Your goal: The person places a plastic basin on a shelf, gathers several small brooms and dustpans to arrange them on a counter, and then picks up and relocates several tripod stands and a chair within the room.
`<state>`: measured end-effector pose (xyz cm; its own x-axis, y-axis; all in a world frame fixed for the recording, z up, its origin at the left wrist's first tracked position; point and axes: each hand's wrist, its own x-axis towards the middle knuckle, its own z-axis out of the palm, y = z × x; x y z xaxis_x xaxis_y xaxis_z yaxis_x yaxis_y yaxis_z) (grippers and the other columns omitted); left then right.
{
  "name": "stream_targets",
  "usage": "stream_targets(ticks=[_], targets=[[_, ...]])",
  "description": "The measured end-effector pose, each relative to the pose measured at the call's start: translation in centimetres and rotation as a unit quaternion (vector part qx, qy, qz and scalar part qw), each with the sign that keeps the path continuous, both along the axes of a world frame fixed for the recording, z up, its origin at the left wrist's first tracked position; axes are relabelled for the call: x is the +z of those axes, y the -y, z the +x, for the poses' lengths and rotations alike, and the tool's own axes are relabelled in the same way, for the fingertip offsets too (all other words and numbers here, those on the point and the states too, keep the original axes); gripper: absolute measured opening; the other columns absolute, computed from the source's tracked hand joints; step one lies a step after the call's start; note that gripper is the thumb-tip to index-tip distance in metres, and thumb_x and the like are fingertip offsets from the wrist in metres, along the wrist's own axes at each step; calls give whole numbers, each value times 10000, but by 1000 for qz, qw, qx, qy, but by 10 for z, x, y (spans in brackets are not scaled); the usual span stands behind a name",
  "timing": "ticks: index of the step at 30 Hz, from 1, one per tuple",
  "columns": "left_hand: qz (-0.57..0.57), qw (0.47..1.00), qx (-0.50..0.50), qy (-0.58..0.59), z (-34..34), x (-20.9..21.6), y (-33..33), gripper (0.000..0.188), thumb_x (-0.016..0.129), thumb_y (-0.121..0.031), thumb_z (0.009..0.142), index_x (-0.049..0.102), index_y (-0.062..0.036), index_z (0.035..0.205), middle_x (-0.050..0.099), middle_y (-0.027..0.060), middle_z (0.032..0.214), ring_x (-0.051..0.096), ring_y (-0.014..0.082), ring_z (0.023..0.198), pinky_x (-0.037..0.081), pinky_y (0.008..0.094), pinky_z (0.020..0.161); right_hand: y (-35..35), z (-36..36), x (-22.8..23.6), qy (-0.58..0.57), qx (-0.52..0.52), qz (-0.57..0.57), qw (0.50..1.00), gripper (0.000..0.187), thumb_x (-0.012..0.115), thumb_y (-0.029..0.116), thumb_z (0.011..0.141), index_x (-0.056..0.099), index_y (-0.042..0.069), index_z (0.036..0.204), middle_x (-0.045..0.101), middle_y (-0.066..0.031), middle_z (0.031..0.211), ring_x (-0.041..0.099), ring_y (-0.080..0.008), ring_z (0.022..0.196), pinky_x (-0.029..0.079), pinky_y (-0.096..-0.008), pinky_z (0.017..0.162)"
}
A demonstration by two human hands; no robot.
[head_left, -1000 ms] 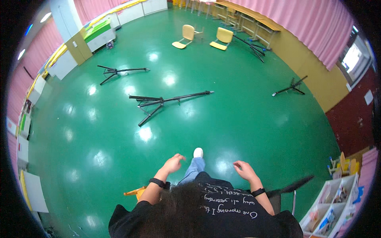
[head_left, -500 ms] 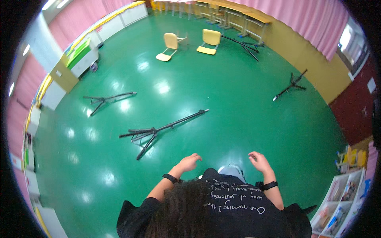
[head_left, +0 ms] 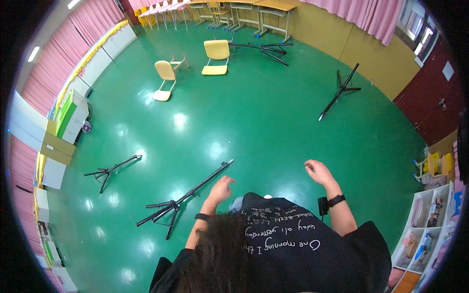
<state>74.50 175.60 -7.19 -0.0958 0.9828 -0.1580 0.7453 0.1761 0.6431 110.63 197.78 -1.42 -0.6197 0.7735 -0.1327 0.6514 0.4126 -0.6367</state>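
My left hand hangs out in front of my body, fingers loosely bent and apart, with nothing in it. Nearest to it is a black tripod stand lying on the green floor, its legs spread toward the left and its pole slanting up to the right. Above the floor on the other side, my right hand is held out empty, its fingers loosely curled and thumb apart. It touches nothing. Dark bands circle both wrists, and a small black box hangs at the right one.
More black tripod stands lie at the left, at the right and behind a yellow chair. A cream chair stands near it. Desks line the back wall. White shelves and a small yellow chair are at right.
The view has turned right, so chairs and stands sit farther left. The nearest tripod stand now appears closer to my left hand. Both hands remain empty.
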Motion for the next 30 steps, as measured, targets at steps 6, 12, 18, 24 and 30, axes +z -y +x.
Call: stream_targets(ticks=[6, 12, 18, 24, 30], targets=[[0, 999, 42, 33, -67, -27, -108, 369, 472, 18, 675, 576, -62, 1020, 557, 154, 1012, 548, 328, 936, 453, 374, 803, -111, -93, -17, -4, 73, -48, 996, 245, 535, 190, 832, 572, 31, 1014, 625, -153, 942, 608, -284, 855, 486, -378, 752], [-66, 995, 63, 33, -159, -48, -222, 343, 485, 2, 674, 593, -58, 994, 571, 154, 1009, 543, 334, 969, 446, 388, 837, -248, -168, -42, 28, 92, -51, 994, 252, 524, 199, 834, 577, 34, 1017, 626, -155, 935, 607, -290, 852, 485, -380, 749], [-39, 999, -13, -28, -241, -38, -381, 342, 479, -4, 680, 585, -82, 996, 576, 139, 1015, 554, 329, 956, 459, 391, 823, -389, -247, -9, -21, 16, -14, 1000, 235, 527, 189, 838, 574, 30, 1005, 625, -156, 927, 607, -293, 849, 487, -377, 741], [-56, 991, -120, -12, -282, -20, -547, 358, 445, 14, 697, 556, -84, 1023, 587, 125, 1020, 564, 309, 953, 471, 397, 797, -500, -283, -19, -21, -31, -49, 998, 251, 534, 198, 838, 573, 23, 1013, 629, -157, 932, 607, -301, 858, 485, -380, 748], [-31, 991, -131, -21, -339, -46, -696, 365, 462, 25, 676, 559, -77, 1012, 599, 123, 985, 568, 310, 946, 471, 397, 794, -663, -310, -57, 97, 1, -85, 992, 256, 568, 195, 822, 573, 29, 1017, 630, -159, 932, 611, -275, 866, 481, -365, 756]])
